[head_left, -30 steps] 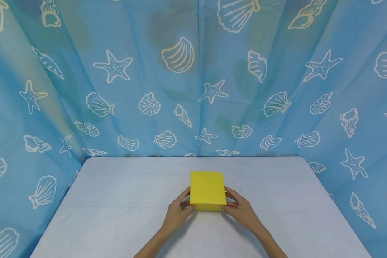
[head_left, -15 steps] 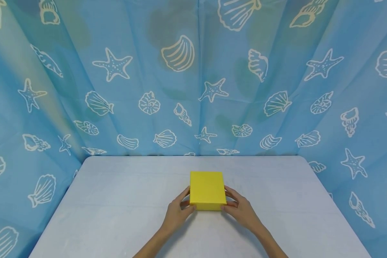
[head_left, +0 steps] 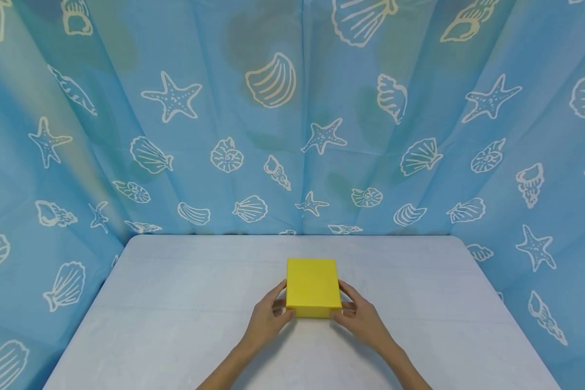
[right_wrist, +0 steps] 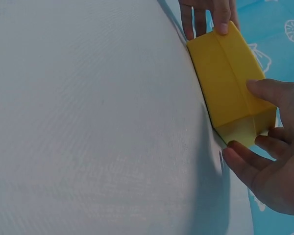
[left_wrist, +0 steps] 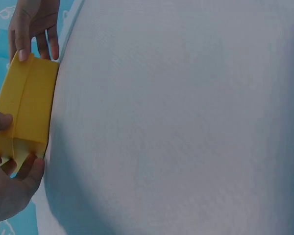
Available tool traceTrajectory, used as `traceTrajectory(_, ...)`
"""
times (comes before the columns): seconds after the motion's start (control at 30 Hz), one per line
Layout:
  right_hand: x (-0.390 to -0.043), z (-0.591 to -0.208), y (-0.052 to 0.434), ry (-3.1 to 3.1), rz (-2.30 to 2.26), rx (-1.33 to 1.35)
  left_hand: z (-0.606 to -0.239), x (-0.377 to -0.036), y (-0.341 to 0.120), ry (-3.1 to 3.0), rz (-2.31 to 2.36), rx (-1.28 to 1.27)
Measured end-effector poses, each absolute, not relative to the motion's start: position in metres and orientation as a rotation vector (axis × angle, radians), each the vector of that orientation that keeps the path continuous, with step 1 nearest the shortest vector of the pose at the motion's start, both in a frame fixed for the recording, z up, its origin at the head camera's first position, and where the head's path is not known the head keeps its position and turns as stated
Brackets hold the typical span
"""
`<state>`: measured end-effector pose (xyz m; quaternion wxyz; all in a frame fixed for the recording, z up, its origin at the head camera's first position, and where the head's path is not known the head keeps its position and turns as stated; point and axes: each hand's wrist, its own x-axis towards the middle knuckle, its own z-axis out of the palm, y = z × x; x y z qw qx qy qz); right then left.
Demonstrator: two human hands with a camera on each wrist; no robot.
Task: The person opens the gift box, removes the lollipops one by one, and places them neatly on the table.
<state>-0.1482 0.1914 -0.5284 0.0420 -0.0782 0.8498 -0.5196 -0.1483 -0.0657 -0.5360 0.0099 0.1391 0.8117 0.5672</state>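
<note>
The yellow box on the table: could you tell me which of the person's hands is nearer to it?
Neither: both touch it. The left hand holds the yellow box at its near left corner, and the right hand holds its near right corner, on the table.

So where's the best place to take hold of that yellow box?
Probably the yellow box by its two short side walls near the front corners, one hand from each side, as the left hand and right hand do: it lies flat, with a broad top.
</note>
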Motion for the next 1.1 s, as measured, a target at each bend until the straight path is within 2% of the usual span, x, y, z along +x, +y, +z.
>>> traceTrajectory(0.7,-0.154,-0.521,0.188,2.699,-1.441,-0.285,-0.532,-0.161,-0.069,2.614,1.551,0.58)
traceTrajectory(1.1,-0.155,-0.521,0.187,2.71,-1.447,-0.294,-0.528,-0.161,-0.069,2.656,1.509,0.542)
